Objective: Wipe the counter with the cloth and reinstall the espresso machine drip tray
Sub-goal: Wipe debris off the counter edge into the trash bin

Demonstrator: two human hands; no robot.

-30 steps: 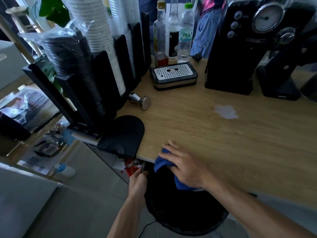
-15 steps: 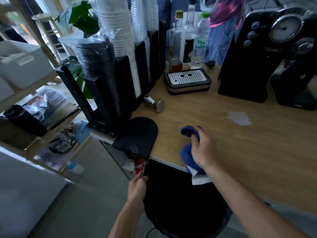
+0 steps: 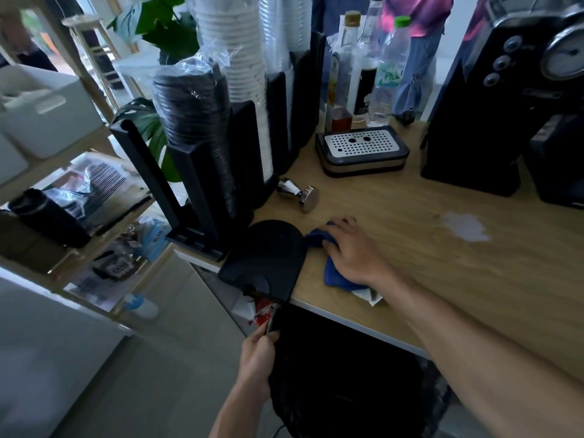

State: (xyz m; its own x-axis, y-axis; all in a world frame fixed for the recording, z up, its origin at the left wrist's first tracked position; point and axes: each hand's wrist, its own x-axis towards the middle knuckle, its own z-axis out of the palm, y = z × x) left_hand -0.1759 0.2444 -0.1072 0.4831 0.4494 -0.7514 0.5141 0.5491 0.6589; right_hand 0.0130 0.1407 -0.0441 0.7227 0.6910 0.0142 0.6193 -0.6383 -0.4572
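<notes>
Right hand presses the blue cloth onto the wooden surface, just beside a black mat.

Left to right: a black cup rack (image 3: pixel 221 147) holding stacked lids and white cups; one black mat (image 3: pixel 268 257) overhanging the surface (image 3: pixel 410 279) edge; the left hand (image 3: pixel 257 355), its grip pinched on the rim of a black bin (image 3: pixel 341 380) below the edge; one steel tamper (image 3: pixel 300 194) on its side; the right hand (image 3: pixel 350 251), grip spread flat over the cloth (image 3: pixel 335 275) — the cloth's tip touches the mat; three bottles (image 3: pixel 363 67) behind one drip tray (image 3: pixel 361 150), which sits apart from the espresso machine (image 3: pixel 493 99); one pale spill (image 3: pixel 464 227) — well right of the cloth.
</notes>
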